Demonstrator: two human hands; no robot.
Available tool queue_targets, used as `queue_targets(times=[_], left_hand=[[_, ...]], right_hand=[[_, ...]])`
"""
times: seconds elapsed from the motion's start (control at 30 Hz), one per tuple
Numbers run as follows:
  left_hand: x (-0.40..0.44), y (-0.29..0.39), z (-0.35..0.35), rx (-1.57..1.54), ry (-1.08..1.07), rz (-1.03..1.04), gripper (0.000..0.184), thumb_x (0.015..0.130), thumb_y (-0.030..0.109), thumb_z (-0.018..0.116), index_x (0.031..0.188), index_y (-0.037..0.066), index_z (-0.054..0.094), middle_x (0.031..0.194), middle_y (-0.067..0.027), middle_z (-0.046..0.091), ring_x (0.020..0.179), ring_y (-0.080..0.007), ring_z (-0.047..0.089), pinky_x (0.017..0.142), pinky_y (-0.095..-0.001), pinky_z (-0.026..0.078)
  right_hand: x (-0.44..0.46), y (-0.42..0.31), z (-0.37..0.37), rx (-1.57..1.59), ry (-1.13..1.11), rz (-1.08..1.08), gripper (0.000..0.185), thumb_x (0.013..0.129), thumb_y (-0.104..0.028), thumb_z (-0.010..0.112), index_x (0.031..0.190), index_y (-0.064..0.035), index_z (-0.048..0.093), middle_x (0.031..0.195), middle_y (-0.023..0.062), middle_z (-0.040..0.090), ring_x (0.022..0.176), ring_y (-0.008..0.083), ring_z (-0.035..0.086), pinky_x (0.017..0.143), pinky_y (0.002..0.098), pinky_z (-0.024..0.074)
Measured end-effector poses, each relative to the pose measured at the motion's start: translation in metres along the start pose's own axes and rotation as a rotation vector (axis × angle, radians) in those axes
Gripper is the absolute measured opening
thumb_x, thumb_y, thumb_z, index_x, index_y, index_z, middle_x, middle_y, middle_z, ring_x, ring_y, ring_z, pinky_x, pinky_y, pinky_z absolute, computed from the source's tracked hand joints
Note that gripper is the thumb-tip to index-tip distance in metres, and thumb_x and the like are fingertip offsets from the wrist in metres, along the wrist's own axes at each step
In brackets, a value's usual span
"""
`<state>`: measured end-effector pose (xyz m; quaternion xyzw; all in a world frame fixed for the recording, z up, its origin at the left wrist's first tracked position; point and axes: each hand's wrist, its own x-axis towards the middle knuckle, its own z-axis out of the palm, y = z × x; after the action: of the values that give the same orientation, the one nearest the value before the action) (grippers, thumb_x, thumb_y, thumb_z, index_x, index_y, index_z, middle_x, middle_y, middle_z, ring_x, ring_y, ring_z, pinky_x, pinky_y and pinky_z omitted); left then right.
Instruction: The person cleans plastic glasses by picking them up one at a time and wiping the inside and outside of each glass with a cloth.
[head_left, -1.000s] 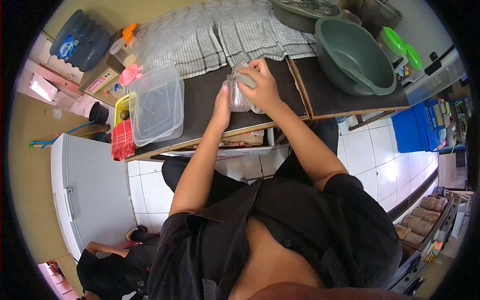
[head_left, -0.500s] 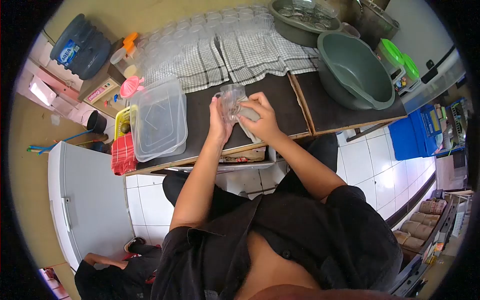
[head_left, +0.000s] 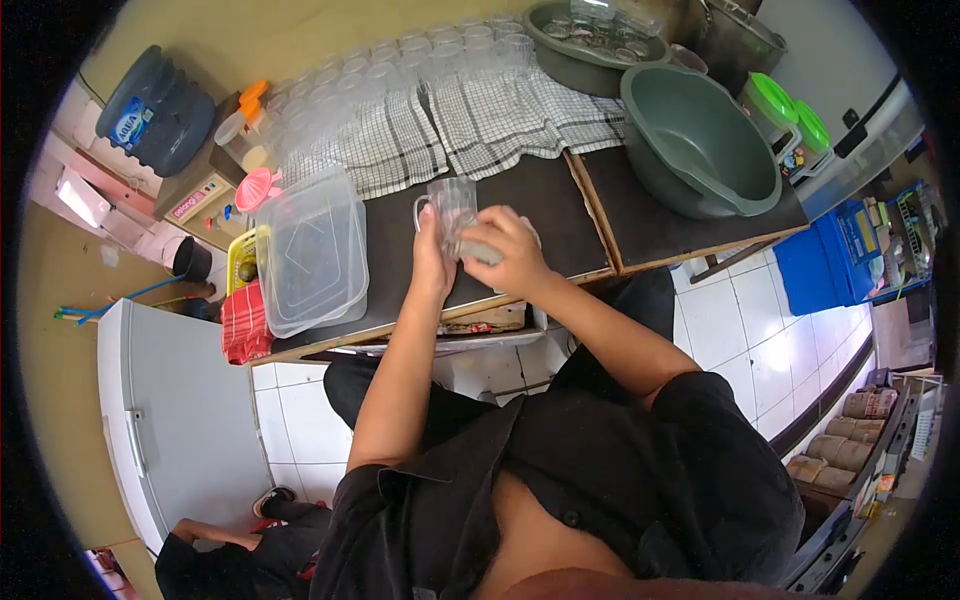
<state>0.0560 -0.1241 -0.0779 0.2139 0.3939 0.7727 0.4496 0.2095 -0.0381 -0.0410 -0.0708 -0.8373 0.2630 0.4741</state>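
My left hand (head_left: pixel 432 258) is wrapped round a clear glass mug (head_left: pixel 455 200), its handle on the left side, tilted above the dark table (head_left: pixel 390 225). In my right hand (head_left: pixel 505 250) is a bunched grey cloth (head_left: pixel 480 252), pressed against the mug's lower side; the fingers are slightly blurred. Beyond my hands, rows of clear glasses (head_left: pixel 400 70) stand on a black-and-white checked cloth (head_left: pixel 395 140). A lidded clear plastic box (head_left: pixel 315 255) lies left of my left hand.
An empty green basin (head_left: pixel 700 150) stands at the right, with another basin (head_left: pixel 590 70) holding glassware behind it. A pink funnel (head_left: pixel 258 188), a red cloth (head_left: pixel 246 320) and a yellow basket (head_left: pixel 243 250) are at the left. A person (head_left: pixel 240 550) sits at the lower left.
The cloth in my right hand has moved down and left along the mug, toward its lower end. The mug now stands more upright in my left hand. The camera view shifted slightly.
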Motion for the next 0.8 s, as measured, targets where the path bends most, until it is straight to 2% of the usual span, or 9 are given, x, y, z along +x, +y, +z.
queue_targets(times=[0.03, 0.13, 0.23, 0.4, 0.47, 0.53, 0.63, 0.7, 0.8], left_hand=[[0.001, 0.001, -0.001, -0.061, -0.028, -0.013, 0.056, 0.114, 0.05, 0.044, 0.144, 0.006, 0.059, 0.133, -0.0119, 0.069, 0.126, -0.0253, 0.063, 0.107, -0.0433, 0.051], [-0.003, 0.002, 0.008, -0.013, 0.034, 0.023, 0.054, 0.114, 0.049, 0.045, 0.144, 0.007, 0.058, 0.136, -0.0118, 0.067, 0.126, -0.0241, 0.063, 0.106, -0.0421, 0.052], [-0.004, 0.003, 0.011, 0.031, -0.003, 0.008, 0.049, 0.114, 0.046, 0.049, 0.143, 0.007, 0.057, 0.135, -0.0077, 0.066, 0.121, -0.0205, 0.065, 0.103, -0.0397, 0.053], [-0.004, 0.003, 0.006, -0.017, 0.009, -0.07, 0.048, 0.114, 0.044, 0.048, 0.141, 0.006, 0.06, 0.134, -0.0091, 0.067, 0.118, -0.0228, 0.067, 0.103, -0.0399, 0.053], [-0.003, 0.008, 0.003, -0.069, 0.023, -0.032, 0.049, 0.114, 0.044, 0.046, 0.141, 0.006, 0.06, 0.133, -0.0096, 0.068, 0.118, -0.0231, 0.067, 0.103, -0.0411, 0.054], [-0.004, 0.011, 0.001, -0.119, 0.033, 0.007, 0.051, 0.114, 0.045, 0.045, 0.141, 0.005, 0.061, 0.132, -0.0101, 0.069, 0.117, -0.0234, 0.067, 0.102, -0.0424, 0.054], [-0.004, 0.013, 0.006, -0.136, 0.023, -0.082, 0.056, 0.114, 0.05, 0.041, 0.144, 0.005, 0.059, 0.128, -0.0133, 0.07, 0.108, -0.0256, 0.071, 0.086, -0.0437, 0.06], [-0.003, 0.015, 0.003, -0.077, -0.041, -0.118, 0.056, 0.114, 0.05, 0.041, 0.143, 0.005, 0.059, 0.128, -0.0136, 0.07, 0.107, -0.0259, 0.071, 0.085, -0.0431, 0.06], [-0.004, 0.016, 0.003, -0.016, -0.115, -0.172, 0.056, 0.115, 0.051, 0.039, 0.143, 0.005, 0.058, 0.128, -0.0135, 0.07, 0.108, -0.0259, 0.071, 0.087, -0.0439, 0.06]], right_hand=[[0.0, -0.001, 0.0, 0.031, -0.035, -0.016, 0.042, 0.07, -0.006, 0.085, 0.111, -0.0094, 0.078, 0.105, 0.0101, 0.061, 0.094, 0.0286, 0.065, 0.08, 0.0397, 0.0549], [0.001, 0.009, 0.008, 0.136, -0.044, -0.018, 0.045, 0.067, -0.002, 0.085, 0.111, -0.009, 0.078, 0.109, 0.0101, 0.058, 0.095, 0.0261, 0.063, 0.082, 0.0368, 0.0534], [0.013, 0.023, 0.015, 0.173, 0.271, 0.234, 0.042, 0.071, 0.002, 0.085, 0.111, -0.006, 0.076, 0.111, 0.0105, 0.052, 0.104, 0.0245, 0.058, 0.089, 0.0331, 0.0501], [0.009, 0.017, 0.016, 0.166, 0.285, 0.208, 0.042, 0.072, 0.0, 0.086, 0.112, -0.0063, 0.077, 0.107, 0.0097, 0.053, 0.097, 0.024, 0.06, 0.084, 0.0317, 0.0511], [-0.004, 0.01, 0.008, 0.192, -0.089, 0.07, 0.041, 0.072, 0.0, 0.086, 0.111, -0.007, 0.078, 0.104, 0.0088, 0.054, 0.093, 0.0229, 0.06, 0.081, 0.0322, 0.052], [-0.001, 0.005, 0.009, 0.176, -0.11, 0.021, 0.039, 0.072, 0.0, 0.086, 0.11, -0.0078, 0.079, 0.102, 0.008, 0.054, 0.092, 0.0212, 0.06, 0.08, 0.0326, 0.0523], [0.016, 0.031, 0.019, 0.27, -0.04, 0.118, 0.041, 0.073, 0.0, 0.086, 0.112, -0.0051, 0.077, 0.103, 0.0091, 0.055, 0.093, 0.0224, 0.061, 0.081, 0.0333, 0.0528], [0.035, 0.047, 0.024, 0.217, 0.279, 0.238, 0.041, 0.075, -0.006, 0.086, 0.115, -0.0042, 0.076, 0.105, 0.0111, 0.059, 0.094, 0.0275, 0.066, 0.082, 0.0367, 0.0554], [0.03, 0.047, 0.026, 0.192, 0.285, 0.205, 0.04, 0.075, -0.005, 0.086, 0.114, -0.0017, 0.076, 0.106, 0.0121, 0.06, 0.095, 0.029, 0.066, 0.083, 0.0365, 0.0554]])
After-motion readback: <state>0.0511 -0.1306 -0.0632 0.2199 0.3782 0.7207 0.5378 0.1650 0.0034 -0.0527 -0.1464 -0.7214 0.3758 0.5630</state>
